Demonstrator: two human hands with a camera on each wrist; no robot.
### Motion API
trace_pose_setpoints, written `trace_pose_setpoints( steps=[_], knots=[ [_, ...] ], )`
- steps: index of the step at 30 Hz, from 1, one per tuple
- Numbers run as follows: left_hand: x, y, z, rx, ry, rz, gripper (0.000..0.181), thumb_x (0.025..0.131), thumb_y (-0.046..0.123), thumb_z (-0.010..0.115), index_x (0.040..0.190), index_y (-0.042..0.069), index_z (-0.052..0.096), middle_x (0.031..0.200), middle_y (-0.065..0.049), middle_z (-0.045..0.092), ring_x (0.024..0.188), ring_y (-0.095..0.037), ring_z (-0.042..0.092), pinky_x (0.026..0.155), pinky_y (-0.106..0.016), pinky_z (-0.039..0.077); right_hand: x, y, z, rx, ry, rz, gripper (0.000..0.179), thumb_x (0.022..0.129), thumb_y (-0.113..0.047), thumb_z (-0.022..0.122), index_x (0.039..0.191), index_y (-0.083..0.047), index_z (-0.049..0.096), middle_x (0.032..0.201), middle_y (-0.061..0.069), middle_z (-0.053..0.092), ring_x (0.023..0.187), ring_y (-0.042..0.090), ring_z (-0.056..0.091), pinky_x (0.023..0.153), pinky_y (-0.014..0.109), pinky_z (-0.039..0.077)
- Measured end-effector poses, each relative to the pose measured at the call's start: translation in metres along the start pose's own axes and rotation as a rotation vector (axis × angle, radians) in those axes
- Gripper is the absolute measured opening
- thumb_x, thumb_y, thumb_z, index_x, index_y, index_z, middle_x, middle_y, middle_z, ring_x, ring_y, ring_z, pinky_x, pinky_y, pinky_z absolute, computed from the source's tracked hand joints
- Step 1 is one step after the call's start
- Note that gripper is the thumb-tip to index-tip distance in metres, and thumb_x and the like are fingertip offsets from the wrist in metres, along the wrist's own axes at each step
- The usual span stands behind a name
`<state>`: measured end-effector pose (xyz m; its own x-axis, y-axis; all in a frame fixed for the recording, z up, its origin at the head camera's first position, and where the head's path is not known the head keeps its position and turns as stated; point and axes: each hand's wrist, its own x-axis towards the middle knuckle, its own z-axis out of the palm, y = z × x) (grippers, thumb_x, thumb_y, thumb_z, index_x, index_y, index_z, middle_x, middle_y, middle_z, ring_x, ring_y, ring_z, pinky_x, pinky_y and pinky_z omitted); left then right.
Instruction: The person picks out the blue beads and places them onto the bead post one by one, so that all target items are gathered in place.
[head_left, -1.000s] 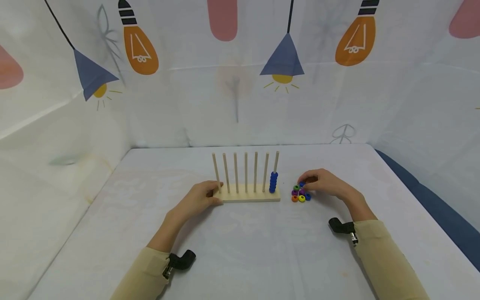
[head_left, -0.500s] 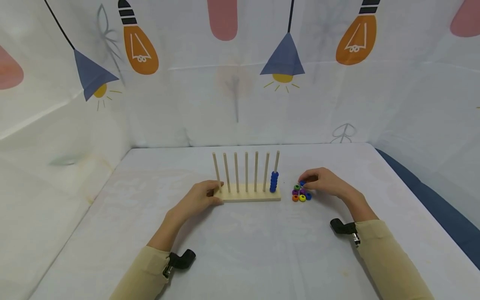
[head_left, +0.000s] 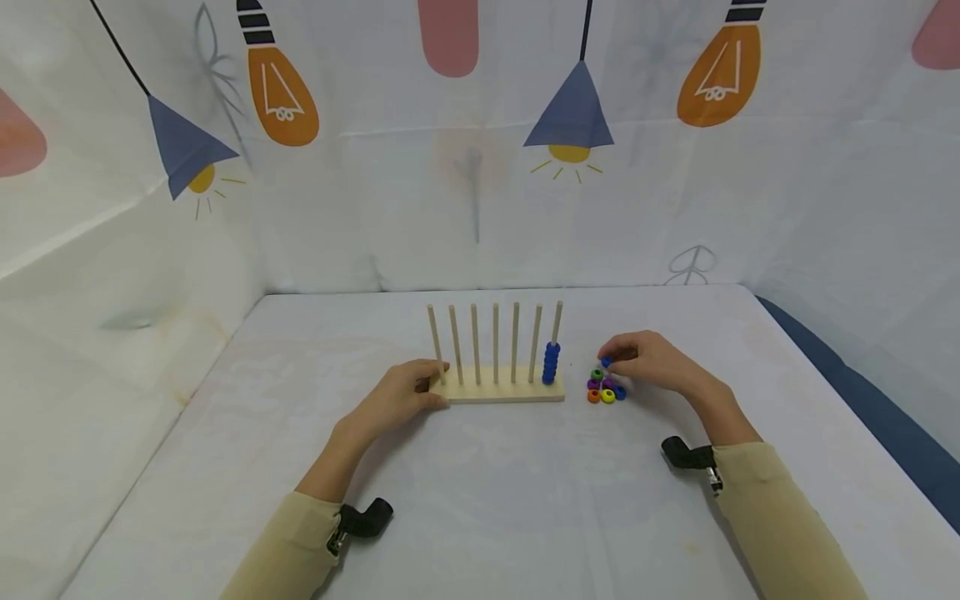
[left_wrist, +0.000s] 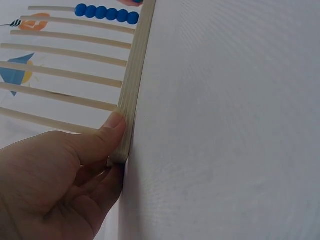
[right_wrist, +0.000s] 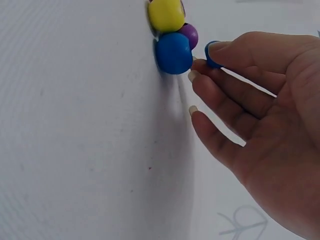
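Observation:
A wooden peg stand [head_left: 506, 393] with several upright pegs stands mid-table. Several blue beads [head_left: 551, 364] are stacked on its rightmost peg; in the left wrist view these stacked beads [left_wrist: 106, 13] line up near the base. My left hand [head_left: 405, 396] grips the left end of the base, thumb on one face and fingers round the end [left_wrist: 82, 172]. My right hand [head_left: 651, 362] pinches a blue bead [right_wrist: 212, 55] between thumb and fingertip, over a small cluster of loose beads. In that cluster are a yellow bead [head_left: 607, 396], an orange bead [head_left: 594, 397], a green bead [head_left: 596, 374], purple beads and another blue bead [right_wrist: 174, 53].
A white cloth covers the table [head_left: 480, 500]. Behind it hangs a white sheet [head_left: 405, 208] printed with lamps and bulbs. Dark blue fabric [head_left: 847, 367] shows beyond the table's right edge. Each sleeve carries a black wrist camera mount [head_left: 686, 454].
My right hand has lifted slightly with the blue bead, which now shows a little higher above the cluster. My left hand keeps its hold on the stand. The head view has shifted slightly.

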<state>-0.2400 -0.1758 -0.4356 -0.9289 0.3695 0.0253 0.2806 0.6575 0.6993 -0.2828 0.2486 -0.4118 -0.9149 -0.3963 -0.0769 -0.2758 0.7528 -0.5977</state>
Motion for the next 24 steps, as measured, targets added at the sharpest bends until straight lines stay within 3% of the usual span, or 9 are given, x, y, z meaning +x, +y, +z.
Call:
trace_pose_setpoints(
  steps=[10, 16, 24],
  knots=[
    [-0.001, 0.001, 0.0, -0.005, -0.004, -0.002, 0.045, 0.086, 0.021, 0.078, 0.13, 0.019, 0.066, 0.144, -0.005, 0.057, 0.136, -0.027, 0.052, 0.108, -0.043, 0.047, -0.002, -0.014, -0.004, 0.02, 0.043, -0.031, 0.029, 0.092, -0.014, 0.064, 0.12, -0.005, 0.069, 0.114, 0.011, 0.071, 0.101, 0.023, 0.064, 0.091, 0.045, 0.056],
    [-0.001, 0.002, -0.001, -0.002, -0.002, -0.009, 0.045, 0.086, 0.02, 0.078, 0.129, 0.018, 0.066, 0.144, -0.006, 0.057, 0.136, -0.028, 0.051, 0.109, -0.043, 0.046, -0.002, -0.022, -0.005, 0.024, 0.075, -0.045, 0.029, 0.093, -0.014, 0.064, 0.121, -0.005, 0.068, 0.114, 0.011, 0.071, 0.097, 0.022, 0.063, 0.086, 0.038, 0.056],
    [-0.001, 0.004, -0.001, 0.005, -0.001, -0.004, 0.042, 0.086, 0.02, 0.078, 0.126, 0.019, 0.067, 0.143, -0.006, 0.058, 0.136, -0.027, 0.052, 0.109, -0.044, 0.046, -0.005, -0.032, -0.005, 0.053, 0.096, -0.031, 0.03, 0.094, -0.013, 0.063, 0.121, -0.003, 0.068, 0.114, 0.012, 0.07, 0.096, 0.022, 0.063, 0.085, 0.037, 0.057]
  ],
)
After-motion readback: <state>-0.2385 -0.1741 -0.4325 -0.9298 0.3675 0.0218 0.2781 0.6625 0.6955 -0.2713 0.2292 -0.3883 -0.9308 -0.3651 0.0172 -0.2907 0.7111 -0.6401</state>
